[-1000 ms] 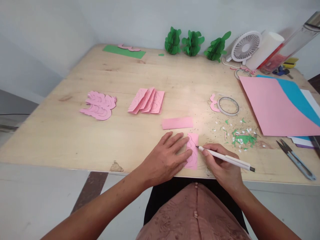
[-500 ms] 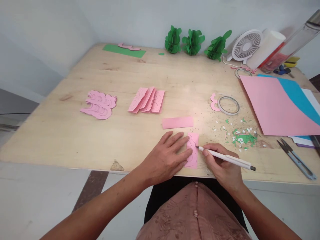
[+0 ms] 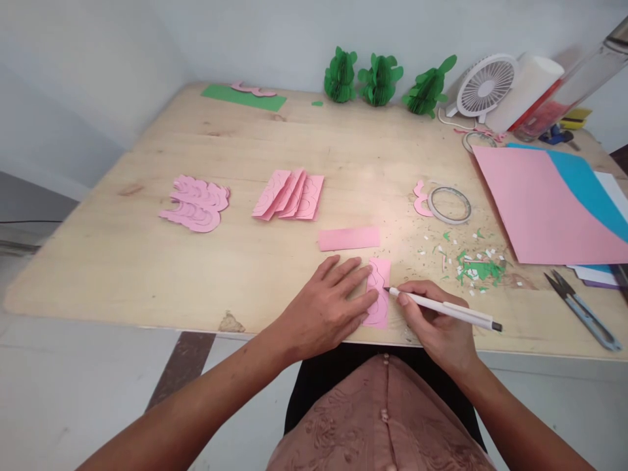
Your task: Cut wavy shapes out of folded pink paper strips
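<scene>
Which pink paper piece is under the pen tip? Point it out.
The small pink slip at the table's near edge, pinned by the left hand; the pen in the right hand touches only it.

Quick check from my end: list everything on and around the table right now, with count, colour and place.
table: one, pale wood, fills the view
small paper piece: one, pink, near edge, pen lines on it
paper strip: one, pink, just beyond it
folded pieces: a fanned stack, pink, centre
cut shapes: a pile, pink, left
tape ring: one, clear, right of centre
scraps: scattered, green and white, right
large sheets: pink over blue, right
snips: one, grey, right edge
paper ornaments: three, green, far edge
fan: one, white, far right
green sheet: one, far left
left hand: flat on the small piece
right hand: grip on a white pen
</scene>
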Motion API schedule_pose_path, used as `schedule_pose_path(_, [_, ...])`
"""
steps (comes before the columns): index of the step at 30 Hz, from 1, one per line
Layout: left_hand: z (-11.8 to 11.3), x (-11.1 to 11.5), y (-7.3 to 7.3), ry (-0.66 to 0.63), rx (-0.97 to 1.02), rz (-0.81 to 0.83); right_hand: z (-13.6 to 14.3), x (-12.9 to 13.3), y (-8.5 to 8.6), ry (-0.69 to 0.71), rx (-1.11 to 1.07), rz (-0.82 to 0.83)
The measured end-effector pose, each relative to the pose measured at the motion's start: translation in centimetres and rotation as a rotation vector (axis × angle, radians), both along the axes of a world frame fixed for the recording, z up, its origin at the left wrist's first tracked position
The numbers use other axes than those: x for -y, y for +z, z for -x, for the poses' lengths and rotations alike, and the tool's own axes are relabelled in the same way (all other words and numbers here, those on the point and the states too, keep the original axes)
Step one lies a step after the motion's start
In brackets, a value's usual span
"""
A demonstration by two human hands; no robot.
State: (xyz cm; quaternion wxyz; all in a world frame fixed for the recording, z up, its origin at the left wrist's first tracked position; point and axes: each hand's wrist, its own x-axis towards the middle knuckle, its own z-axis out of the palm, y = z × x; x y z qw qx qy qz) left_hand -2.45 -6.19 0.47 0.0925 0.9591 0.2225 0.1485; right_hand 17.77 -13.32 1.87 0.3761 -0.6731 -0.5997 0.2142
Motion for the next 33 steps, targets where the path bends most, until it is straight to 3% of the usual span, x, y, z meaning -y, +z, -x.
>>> schedule_pose_path(33, [-0.14, -0.03, 0.1, 0.002, -0.044, -0.002, -0.1, 0.0, 0.09, 0.064, -0.012, 0.003])
